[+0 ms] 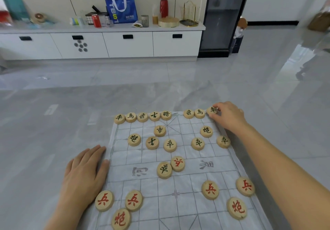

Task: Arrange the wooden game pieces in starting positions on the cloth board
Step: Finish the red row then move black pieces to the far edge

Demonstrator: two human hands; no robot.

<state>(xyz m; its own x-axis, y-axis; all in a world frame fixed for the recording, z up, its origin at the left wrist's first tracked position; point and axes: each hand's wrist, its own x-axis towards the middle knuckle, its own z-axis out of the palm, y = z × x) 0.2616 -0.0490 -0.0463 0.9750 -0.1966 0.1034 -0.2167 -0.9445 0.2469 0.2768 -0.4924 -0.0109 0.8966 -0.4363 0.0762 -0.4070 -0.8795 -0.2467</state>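
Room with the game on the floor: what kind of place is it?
Probably a living room at home: the cloth board lies on a glossy tiled floor, and a long white drawer cabinet holds a blue shopping bag and a red can.

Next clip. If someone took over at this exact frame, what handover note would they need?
Right hand pinches the corner chariot at the far row's right end. Left hand rests flat at the left edge of the cloth board.
Done: eight black pieces line the far row, with one gap beside the general.
Left: the loose advisor probably belongs in that gap; the black soldier and red soldier crowded together mid-board need separating; no red back row shows yet.
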